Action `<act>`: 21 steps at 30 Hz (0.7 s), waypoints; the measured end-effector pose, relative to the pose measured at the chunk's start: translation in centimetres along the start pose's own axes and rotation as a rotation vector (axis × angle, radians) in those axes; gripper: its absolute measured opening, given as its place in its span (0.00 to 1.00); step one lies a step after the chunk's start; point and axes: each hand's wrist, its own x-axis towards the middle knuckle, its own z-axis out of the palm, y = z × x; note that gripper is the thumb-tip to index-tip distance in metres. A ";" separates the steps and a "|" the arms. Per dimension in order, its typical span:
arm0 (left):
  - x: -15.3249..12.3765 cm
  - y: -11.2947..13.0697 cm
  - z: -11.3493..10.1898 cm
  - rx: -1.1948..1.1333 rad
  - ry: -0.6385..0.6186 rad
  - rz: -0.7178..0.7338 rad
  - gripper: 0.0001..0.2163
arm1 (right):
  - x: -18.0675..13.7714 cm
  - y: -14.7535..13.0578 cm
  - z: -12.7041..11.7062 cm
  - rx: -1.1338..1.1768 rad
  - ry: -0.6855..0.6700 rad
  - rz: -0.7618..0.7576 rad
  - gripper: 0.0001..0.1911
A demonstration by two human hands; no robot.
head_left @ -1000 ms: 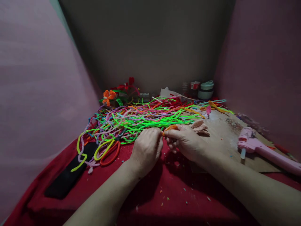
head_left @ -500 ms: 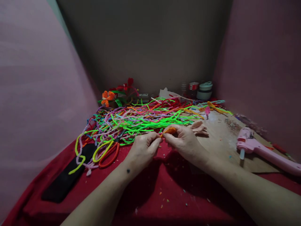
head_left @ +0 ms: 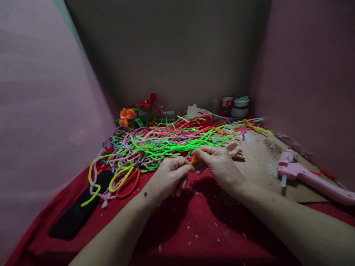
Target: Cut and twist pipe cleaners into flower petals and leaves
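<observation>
Between my two hands is a small orange pipe-cleaner piece (head_left: 195, 159), mostly covered by fingers. My left hand (head_left: 174, 173) pinches its lower left end, thumb against forefinger. From the upper right, my right hand (head_left: 216, 162) grips the same piece with thumb and fingers closed. Just beyond the hands spreads a heap of pipe cleaners (head_left: 177, 142), bright green in front and pink, lilac, red and orange behind. A pale pink petal-shaped piece (head_left: 233, 149) lies right behind my right hand.
Scissors (head_left: 128, 181) with yellow and red handles lie at left beside a black strip (head_left: 80, 207). A pink glue gun (head_left: 307, 177) rests on a brown board (head_left: 257, 166) at right. Pipe-cleaner flowers (head_left: 127, 117), a lidded cup (head_left: 240, 106) and a red-labelled jar (head_left: 227, 104) stand at the back.
The orange piece has turned to a steeper slant between my fingers. My right fingers now cover more of it, and the lower fingers of my left hand show beneath.
</observation>
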 end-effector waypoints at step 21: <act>0.7 -1.1 -0.3 -0.274 -0.076 -0.077 0.08 | 0.2 0.3 0.3 0.266 -0.002 0.001 0.07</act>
